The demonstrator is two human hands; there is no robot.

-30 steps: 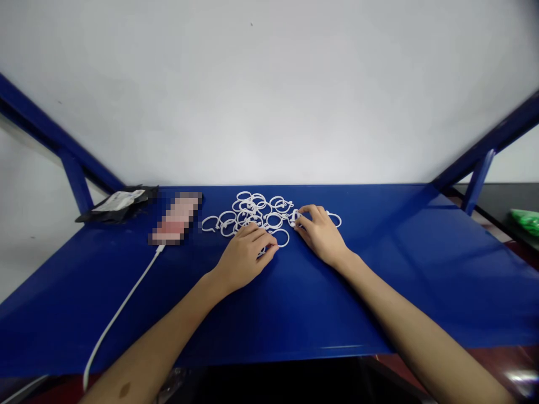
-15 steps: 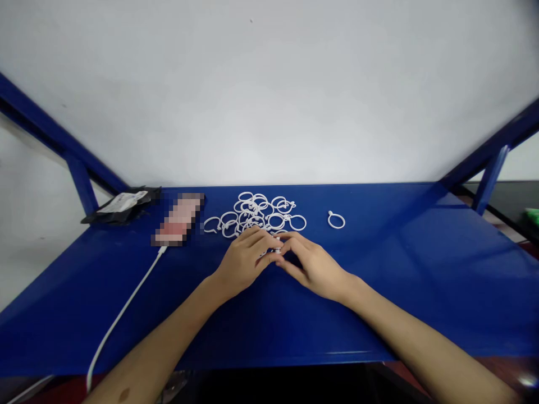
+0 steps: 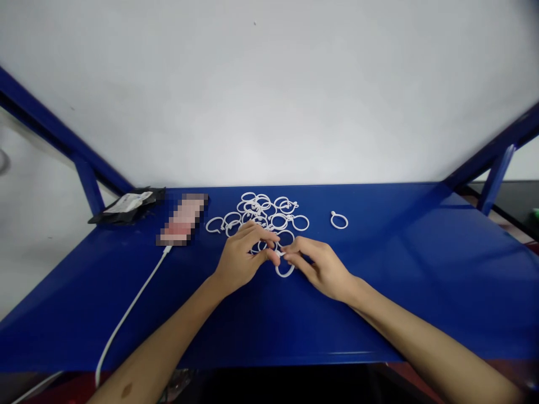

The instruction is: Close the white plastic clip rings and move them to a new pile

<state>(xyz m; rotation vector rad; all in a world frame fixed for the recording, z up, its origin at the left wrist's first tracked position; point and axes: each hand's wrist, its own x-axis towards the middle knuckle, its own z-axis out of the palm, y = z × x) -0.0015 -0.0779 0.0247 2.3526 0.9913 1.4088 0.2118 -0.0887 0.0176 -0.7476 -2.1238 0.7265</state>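
Moved since half a second ago: one slim, white, plastic-looking ring [image 3: 285,275], now showing its lower curve below the fingertips, just on the near side of the heap, where only a small white bit showed between the hands. Heap: many thin, round, white, plastic-looking rings [image 3: 255,212], overlapping, several with small knobs, lying on the glossy blue tabletop [image 3: 400,280]. Right hand [image 3: 324,269]: at the heap's near right, thumb and forefinger pinching the top of the slim ring. Left hand [image 3: 242,252]: over the heap's near edge, thumb and forefinger apart, thumb tip just beside the pinched spot; whether its other fingers grip the rings beneath cannot be told. Single white knobbed ring [image 3: 339,228]: well apart, right of the heap. Oblong pinkish object, pixelated [image 3: 183,220]: left of the heap, with a white cable [image 3: 130,306] running from its near end. Flat black packet with a whitish label [image 3: 127,205]: farther left of the heap, beyond the oblong. Plain pale grey-white wall [image 3: 269,101]: behind the heap
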